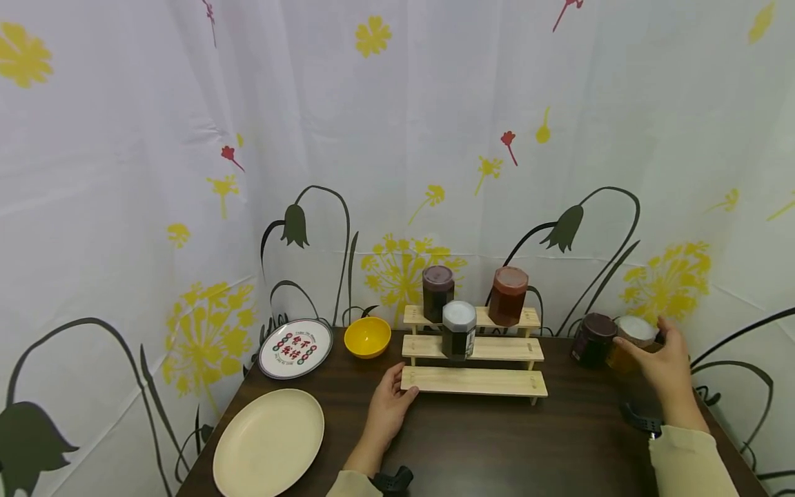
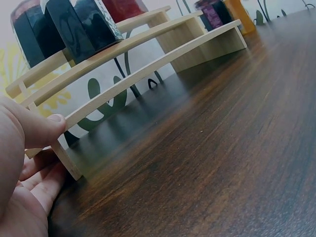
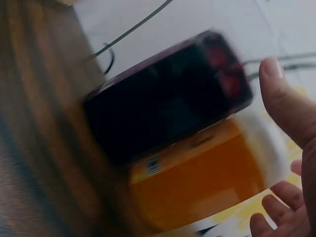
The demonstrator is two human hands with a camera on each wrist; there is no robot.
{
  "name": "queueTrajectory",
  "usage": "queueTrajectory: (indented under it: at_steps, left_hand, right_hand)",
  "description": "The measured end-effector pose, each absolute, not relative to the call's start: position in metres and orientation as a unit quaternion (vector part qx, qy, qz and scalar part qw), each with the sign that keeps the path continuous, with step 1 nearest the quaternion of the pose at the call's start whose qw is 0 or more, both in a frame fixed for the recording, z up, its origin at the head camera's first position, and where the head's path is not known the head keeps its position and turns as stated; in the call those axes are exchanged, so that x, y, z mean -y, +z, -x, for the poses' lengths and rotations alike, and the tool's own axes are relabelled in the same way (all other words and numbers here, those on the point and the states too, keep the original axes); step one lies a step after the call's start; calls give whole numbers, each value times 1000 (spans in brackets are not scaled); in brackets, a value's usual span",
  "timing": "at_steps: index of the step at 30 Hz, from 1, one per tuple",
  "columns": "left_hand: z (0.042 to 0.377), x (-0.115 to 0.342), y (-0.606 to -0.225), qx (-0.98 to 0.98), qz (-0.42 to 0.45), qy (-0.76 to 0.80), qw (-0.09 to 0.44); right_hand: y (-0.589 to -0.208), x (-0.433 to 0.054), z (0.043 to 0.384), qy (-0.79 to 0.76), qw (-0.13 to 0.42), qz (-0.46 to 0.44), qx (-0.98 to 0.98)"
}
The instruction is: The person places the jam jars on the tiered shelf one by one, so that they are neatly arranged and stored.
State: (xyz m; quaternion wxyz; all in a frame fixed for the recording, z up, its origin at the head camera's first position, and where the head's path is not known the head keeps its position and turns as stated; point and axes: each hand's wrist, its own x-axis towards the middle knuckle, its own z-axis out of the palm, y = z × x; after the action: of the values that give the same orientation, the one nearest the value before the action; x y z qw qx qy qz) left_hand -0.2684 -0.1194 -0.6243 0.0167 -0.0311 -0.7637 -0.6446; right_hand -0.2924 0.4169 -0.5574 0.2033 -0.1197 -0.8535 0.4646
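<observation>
A three-step wooden display rack (image 1: pixel 473 380) stands on the dark table. My left hand (image 1: pixel 390 402) holds the left end of its lowest step, thumb at the front edge and fingers by the leg (image 2: pixel 66 160). On the top step are a dark purple jar (image 1: pixel 437 293) and a red-brown jar (image 1: pixel 508 297); a dark jar with a whitish lid (image 1: pixel 459 330) sits on the middle step. At the right, my right hand (image 1: pixel 667 366) is spread around an orange jar with a white lid (image 3: pixel 197 180). A dark red jar (image 3: pixel 168 98) stands close beside it, the thumb near its lid.
At the left lie a large cream plate (image 1: pixel 268 442) and, behind it, a white plate with red characters (image 1: pixel 295 348), tilted up against the curtain. A yellow bowl (image 1: pixel 367 337) stands left of the rack. A flower-patterned curtain (image 1: pixel 397 138) closes off the table's back and sides.
</observation>
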Motion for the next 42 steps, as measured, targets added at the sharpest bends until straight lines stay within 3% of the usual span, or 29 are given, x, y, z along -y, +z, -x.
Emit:
queueTrajectory:
  at_steps: [8, 13, 20, 42]
  left_hand:
    - [267, 119, -623, 762, 25, -647, 13]
    - [270, 118, -622, 765, 20, -643, 17]
    - [271, 118, -622, 767, 21, -641, 13]
    - [270, 116, -622, 766, 10, -643, 16]
  right_hand:
    - [-606, -416, 297, 594, 144, 186, 769]
    - [-611, -414, 302, 654, 129, 223, 711]
    - [-619, -418, 305, 611, 93, 209, 758]
    - [-623, -414, 301, 570, 118, 210, 786]
